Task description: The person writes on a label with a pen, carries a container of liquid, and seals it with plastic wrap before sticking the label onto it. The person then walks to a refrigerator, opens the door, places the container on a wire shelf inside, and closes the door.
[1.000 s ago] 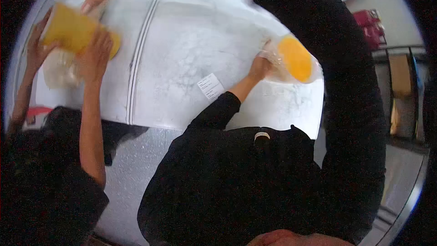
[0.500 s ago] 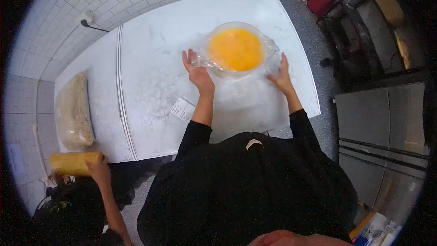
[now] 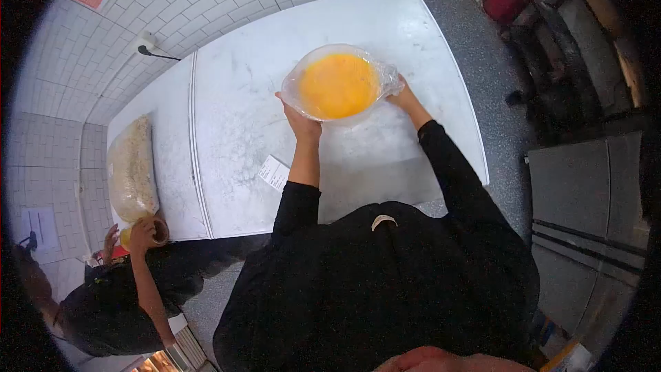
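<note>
A film-covered bowl (image 3: 337,85) of yellow liquid is gripped at its rim by the left hand (image 3: 301,121) and right hand (image 3: 404,98) above the table (image 3: 234,117).

Single head cam, fisheye, looking steeply down from above the wearer's torso. Faces forward over white table (image 3: 241,96) toward tiled wall (image 3: 103,62). Hands at arm's reach, mid-frame. Black vignette at the edges. No second view.
</note>
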`<state>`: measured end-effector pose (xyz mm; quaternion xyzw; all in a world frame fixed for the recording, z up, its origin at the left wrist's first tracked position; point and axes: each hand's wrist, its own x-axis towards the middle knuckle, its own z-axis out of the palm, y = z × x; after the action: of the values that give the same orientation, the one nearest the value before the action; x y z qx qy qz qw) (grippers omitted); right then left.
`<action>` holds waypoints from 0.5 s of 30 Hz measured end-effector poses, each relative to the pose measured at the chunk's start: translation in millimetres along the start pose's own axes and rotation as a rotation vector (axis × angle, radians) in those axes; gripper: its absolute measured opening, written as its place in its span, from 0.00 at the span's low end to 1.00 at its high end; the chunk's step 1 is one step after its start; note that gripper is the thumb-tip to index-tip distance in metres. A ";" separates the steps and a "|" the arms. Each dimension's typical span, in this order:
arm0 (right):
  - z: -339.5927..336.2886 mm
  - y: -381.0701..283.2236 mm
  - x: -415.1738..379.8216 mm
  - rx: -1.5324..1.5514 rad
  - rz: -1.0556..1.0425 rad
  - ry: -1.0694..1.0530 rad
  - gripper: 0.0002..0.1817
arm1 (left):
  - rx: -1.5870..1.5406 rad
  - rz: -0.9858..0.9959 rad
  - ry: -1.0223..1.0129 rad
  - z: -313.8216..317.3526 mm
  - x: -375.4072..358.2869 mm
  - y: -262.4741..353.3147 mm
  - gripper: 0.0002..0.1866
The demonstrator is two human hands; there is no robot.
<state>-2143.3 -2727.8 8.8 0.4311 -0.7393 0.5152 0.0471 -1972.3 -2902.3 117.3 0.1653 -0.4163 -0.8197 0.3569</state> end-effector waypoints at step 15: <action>-26.5 -46.1 -6.5 1.822 0.644 0.147 0.22 | 0.091 -0.074 -0.022 -5.3 3.3 4.8 0.24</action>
<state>-2117.5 -2707.2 51.1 0.0457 -0.1342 0.9044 -0.4024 -1969.4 -2909.6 118.1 0.1878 -0.4509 -0.8141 0.3141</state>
